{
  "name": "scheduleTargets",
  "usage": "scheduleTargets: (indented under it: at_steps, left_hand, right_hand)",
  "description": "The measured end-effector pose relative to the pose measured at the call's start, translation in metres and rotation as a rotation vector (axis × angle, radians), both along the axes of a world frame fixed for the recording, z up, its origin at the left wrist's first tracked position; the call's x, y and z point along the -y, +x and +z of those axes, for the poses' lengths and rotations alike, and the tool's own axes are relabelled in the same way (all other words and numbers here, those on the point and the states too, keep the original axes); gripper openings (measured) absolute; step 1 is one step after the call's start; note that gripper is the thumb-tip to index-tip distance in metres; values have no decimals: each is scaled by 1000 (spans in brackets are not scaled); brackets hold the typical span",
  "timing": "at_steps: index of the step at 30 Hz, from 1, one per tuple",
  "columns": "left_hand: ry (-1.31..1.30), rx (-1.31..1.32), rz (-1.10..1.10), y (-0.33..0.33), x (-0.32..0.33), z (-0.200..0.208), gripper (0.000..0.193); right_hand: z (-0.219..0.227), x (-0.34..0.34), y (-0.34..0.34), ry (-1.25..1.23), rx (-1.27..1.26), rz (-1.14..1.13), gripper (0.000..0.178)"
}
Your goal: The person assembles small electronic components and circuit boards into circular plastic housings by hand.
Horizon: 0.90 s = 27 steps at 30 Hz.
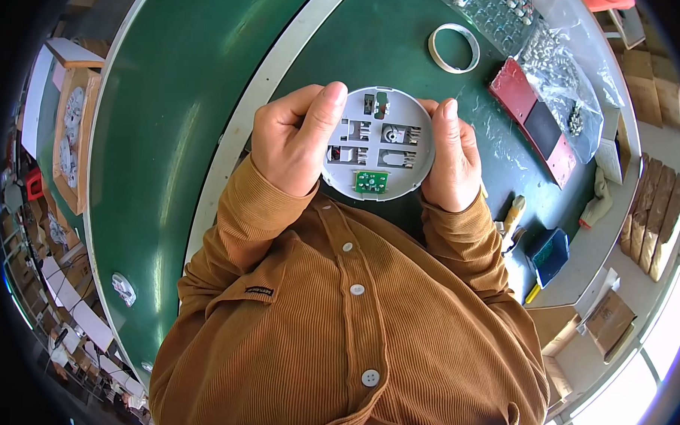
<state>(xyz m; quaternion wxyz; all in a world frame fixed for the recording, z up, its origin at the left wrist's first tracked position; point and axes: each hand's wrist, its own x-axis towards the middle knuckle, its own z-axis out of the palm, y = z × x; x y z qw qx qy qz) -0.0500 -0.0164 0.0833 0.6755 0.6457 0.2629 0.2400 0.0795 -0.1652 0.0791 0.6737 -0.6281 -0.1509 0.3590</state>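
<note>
Between my two hands is a round, light-grey plastic housing [378,139], its inner side facing up. Several metal contacts and rectangular cutouts show in it, and a small green circuit board [371,182] sits near its lower edge. My left hand [298,132] grips the left rim, thumb along the upper left edge. On the right rim my right hand [454,156] is closed the same way, thumb pointing up. The fingers of both hands are mostly hidden beneath the housing.
A tape roll [454,49] lies beyond my right hand. Farther right are a red fixture with a dark pad [534,118], a plastic bag of small metal parts [555,59] and a dark blue bin [548,253]. The green conveyor belt [180,79] runs along my left.
</note>
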Motion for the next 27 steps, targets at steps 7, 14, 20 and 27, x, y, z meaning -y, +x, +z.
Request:
scheduleTargets:
  at_steps: [7,14,20,27]
  left_hand:
    - [-12,20,13,-2,2,-3,43]
    - [-30,42,31,-4,3,-5,46]
    - [-67,45,47,-5,5,-2,46]
    - [-8,22,39,-5,4,-4,46]
  right_hand:
    - [-4,2,0,17,2,18,58]
    - [-2,3,-3,-2,-1,21,60]
    - [-5,2,-4,11,-21,9,61]
    - [-5,4,-2,57,-85,45,59]
